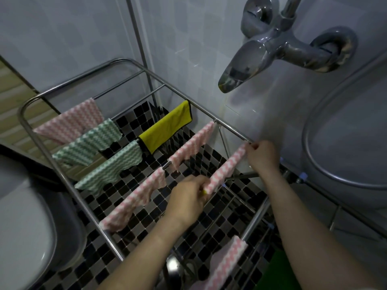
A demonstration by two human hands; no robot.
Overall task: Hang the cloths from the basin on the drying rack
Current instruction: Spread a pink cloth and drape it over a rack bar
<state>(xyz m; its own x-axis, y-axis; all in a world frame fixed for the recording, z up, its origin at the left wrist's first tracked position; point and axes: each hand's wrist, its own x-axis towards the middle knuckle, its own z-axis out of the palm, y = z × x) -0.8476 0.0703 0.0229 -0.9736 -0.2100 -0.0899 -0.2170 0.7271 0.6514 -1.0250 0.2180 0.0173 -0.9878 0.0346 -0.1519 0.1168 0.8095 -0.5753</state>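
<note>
Head view looks down on a steel drying rack [230, 128] standing over a floor of black and grey mosaic tiles [209, 222]. Both hands hold one pink-and-white zigzag cloth [227, 168], which lies stretched along a rail near the rack's right side.

The left hand [188, 197] grips the nearer end of this cloth with its fingers curled round it. The right hand [262, 155] pinches the farther end, just beside the rack's side bar.

Other cloths are draped over the rails:
- A pink striped cloth [71, 122] hangs at the far left corner.
- Two green-and-white cloths follow it, one [90, 143] beside the pink one and another [111, 166] on the next rail.
- A yellow cloth with a dark edge [167, 126] hangs beyond the second green one.
- Two more pink zigzag cloths share the rail just left of the held one, the farther [192, 145] and the nearer [136, 201].
- Another pink cloth [226, 262] hangs on a lower part of the rack, between the forearms.

A chrome tap [251, 57] juts from the pale tiled wall above the rack.
</note>
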